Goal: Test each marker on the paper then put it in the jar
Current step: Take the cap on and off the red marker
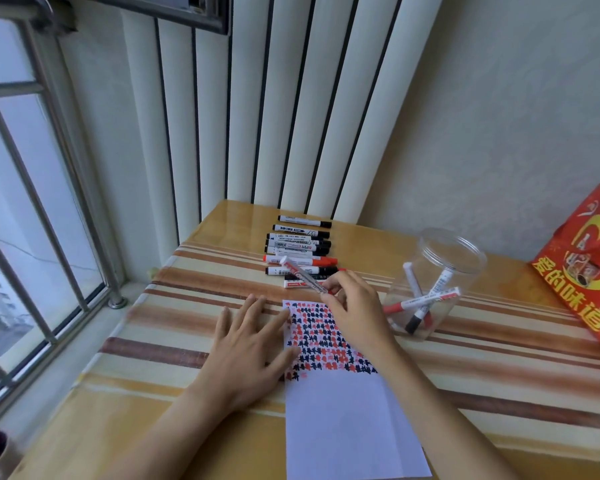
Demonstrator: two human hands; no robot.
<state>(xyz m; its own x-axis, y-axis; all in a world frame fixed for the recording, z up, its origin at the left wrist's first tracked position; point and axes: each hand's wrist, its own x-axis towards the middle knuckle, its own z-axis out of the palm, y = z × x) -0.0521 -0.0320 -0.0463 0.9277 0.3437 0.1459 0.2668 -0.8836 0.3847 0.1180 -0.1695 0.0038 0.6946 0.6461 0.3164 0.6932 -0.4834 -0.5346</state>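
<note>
Right hand [355, 306] pinches marker [303, 274], seemingly; left hand [253, 336] flat on paper [347, 420].

The paper [343, 393] lies on the table [499, 393], its left edge under the left hand's fingers [278, 323]. A marker [303, 275] slants up and leftward from the right hand's fingers [336, 296]. Beyond those fingers lies the row of markers [300, 249]; to their right stands the jar [433, 285], with markers [423, 303] in it, and farther right the bag [586, 268].

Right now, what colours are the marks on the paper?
Red and black marks on the paper, in the head view.
</note>
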